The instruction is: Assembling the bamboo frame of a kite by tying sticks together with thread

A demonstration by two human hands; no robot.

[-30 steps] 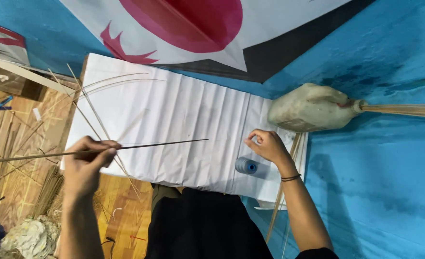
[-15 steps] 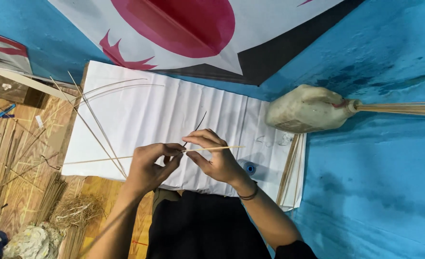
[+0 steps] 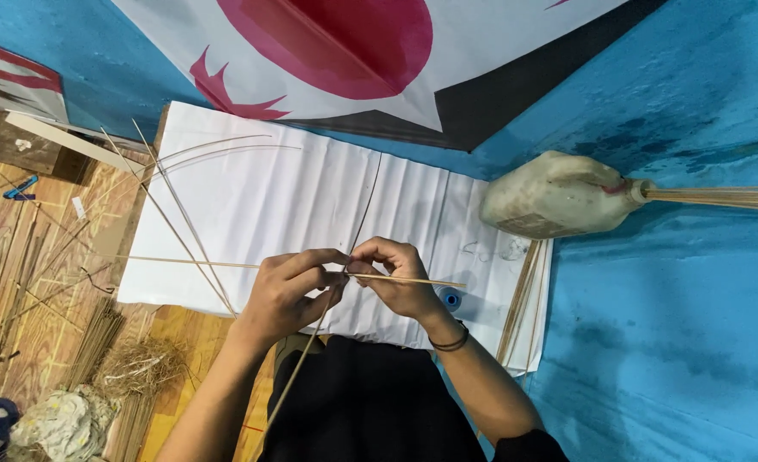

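My left hand and my right hand meet over a white pleated paper sheet. Together they pinch the spot where two thin bamboo sticks cross. One pale stick lies nearly level from left to right. A darker stick runs from the sheet's far edge down past my lap. A blue thread spool sits on the sheet just right of my right wrist. My right wrist wears a dark band.
A red, white and black kite lies beyond the sheet on the blue floor. A tan jug holding bamboo strips rests at the right. Loose sticks, shavings and a cloth litter the wooden boards on the left.
My hands, apart a second ago with the left holding one long stick, have come together at the middle of the sheet and now hold two crossed sticks.
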